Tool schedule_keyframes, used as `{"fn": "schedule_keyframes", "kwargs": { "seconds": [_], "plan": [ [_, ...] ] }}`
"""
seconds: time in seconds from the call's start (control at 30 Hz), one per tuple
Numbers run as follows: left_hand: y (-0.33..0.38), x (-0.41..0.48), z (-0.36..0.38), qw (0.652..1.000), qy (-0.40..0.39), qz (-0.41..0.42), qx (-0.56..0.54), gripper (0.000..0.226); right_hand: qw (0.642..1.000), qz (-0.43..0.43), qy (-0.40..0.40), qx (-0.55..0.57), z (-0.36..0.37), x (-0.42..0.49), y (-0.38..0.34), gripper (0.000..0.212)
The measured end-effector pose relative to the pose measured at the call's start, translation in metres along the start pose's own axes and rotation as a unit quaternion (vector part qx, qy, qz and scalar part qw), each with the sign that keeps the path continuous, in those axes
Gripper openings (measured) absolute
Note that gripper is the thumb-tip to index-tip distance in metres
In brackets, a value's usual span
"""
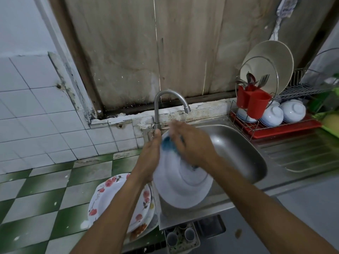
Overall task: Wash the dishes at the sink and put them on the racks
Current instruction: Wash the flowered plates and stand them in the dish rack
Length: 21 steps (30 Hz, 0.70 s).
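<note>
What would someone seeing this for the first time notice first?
Two hands at the centre: the left hand holds a big white plate over the steel sink while the right hand rubs it with a blue sponge. Next, the red cutlery holder on the rack at right, and the flowered plates stacked at lower left.

One white plate, one sponge, one faucet, two hands.

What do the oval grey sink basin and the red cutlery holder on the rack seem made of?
The oval sink basin looks like brushed stainless steel: grey, with soft reflections. The red cutlery holder is probably plastic: uniform colour, dull sheen.
</note>
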<state>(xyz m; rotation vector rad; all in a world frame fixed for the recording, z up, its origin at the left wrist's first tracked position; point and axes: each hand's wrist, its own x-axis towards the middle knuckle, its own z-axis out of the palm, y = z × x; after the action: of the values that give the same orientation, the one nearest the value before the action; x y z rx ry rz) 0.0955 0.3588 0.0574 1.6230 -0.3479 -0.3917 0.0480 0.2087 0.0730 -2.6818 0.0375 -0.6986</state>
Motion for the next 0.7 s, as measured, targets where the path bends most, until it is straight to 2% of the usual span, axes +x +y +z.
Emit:
{"fn": "schedule_keyframes", "kwargs": {
  "seconds": [0.03,0.1,0.17,0.2,0.27,0.33,0.37,0.43,0.47,0.53,0.6,0.7],
  "plan": [
    [0.007,-0.003,-0.001,0.999,0.030,-0.008,0.013,0.063,0.995,0.093,-0.012,0.042,-0.006,0.006,0.015,0.050],
    [0.014,-0.004,-0.002,0.991,0.122,-0.047,-0.043,0.055,0.955,0.260,-0.015,0.140,-0.010,0.004,0.037,0.051],
    [0.012,-0.003,0.002,0.960,0.206,-0.103,-0.158,0.043,0.921,0.335,0.006,0.199,0.007,-0.018,0.038,0.048],
    [0.008,-0.001,0.004,0.945,0.232,-0.122,-0.196,0.039,0.917,0.339,0.034,0.207,0.020,-0.031,0.034,0.045],
    [-0.006,0.004,0.009,0.918,0.270,-0.153,-0.247,0.039,0.939,0.302,0.073,0.150,0.046,-0.060,0.019,0.052],
    [-0.016,0.006,0.016,0.898,0.295,-0.181,-0.270,0.039,0.972,0.220,0.062,0.055,0.064,-0.078,-0.002,0.067],
    [-0.017,0.006,0.022,0.898,0.297,-0.194,-0.262,0.039,0.985,0.159,0.056,0.016,0.070,-0.081,-0.008,0.068],
    [-0.014,0.000,0.029,0.916,0.246,-0.198,-0.247,0.040,0.998,0.030,0.033,-0.032,0.077,-0.077,-0.018,0.063],
    [-0.012,-0.002,0.031,0.932,0.189,-0.189,-0.245,0.041,0.998,-0.026,0.020,-0.054,0.076,-0.071,-0.022,0.061],
    [-0.007,-0.008,0.028,0.959,0.064,-0.164,-0.221,0.051,0.993,-0.082,-0.025,-0.076,0.065,-0.053,-0.026,0.060],
    [-0.013,-0.004,0.017,0.980,-0.015,-0.110,-0.165,0.057,0.994,-0.063,-0.057,-0.063,0.043,-0.030,-0.021,0.064],
    [-0.007,-0.005,0.004,0.997,-0.019,-0.069,-0.014,0.063,0.995,0.079,-0.059,0.002,0.002,0.001,0.006,0.057]
  ]
}}
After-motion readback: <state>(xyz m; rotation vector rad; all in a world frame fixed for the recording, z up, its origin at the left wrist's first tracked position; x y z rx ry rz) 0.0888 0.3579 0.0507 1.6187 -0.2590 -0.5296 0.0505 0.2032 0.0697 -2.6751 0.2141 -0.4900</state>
